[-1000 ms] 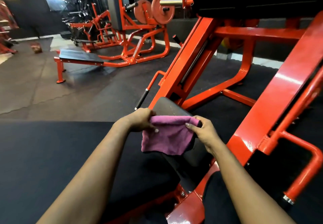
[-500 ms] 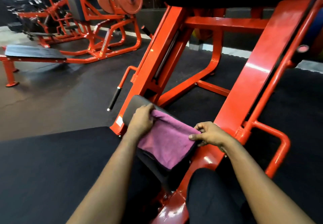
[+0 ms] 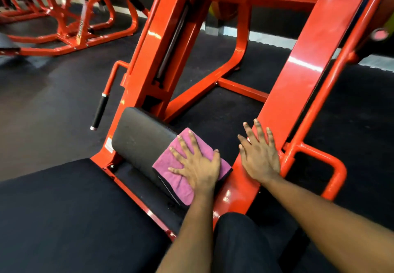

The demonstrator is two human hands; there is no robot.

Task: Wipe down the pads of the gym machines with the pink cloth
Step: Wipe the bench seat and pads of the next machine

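The pink cloth [image 3: 180, 187] is lying draped over the right end of a dark rounded pad [image 3: 138, 138], which is sitting low on the orange machine frame [image 3: 309, 70]. It is covering the pad's top and hanging down over the near face. The left hand [image 3: 196, 166] is pressing flat on the cloth with its fingers straight and spread wide, the palm bearing down on the fabric and gripping nothing. The right hand [image 3: 259, 159] is also lying open, fingers fanned out, resting against the foot of the frame's sloping right beam, just beside the pad and apart from the cloth.

The left part of the pad is showing bare, with a dull sheen. A black-gripped handle [image 3: 99, 110] is hanging off the frame's left upright, just left of the pad. A broad black cushion [image 3: 64, 213] is filling the lower left of the view, and a leg in dark trousers [image 3: 238, 243] is showing between the two forearms. A second orange machine [image 3: 81, 27] is standing well apart at the upper left on the dark floor [image 3: 42, 102].
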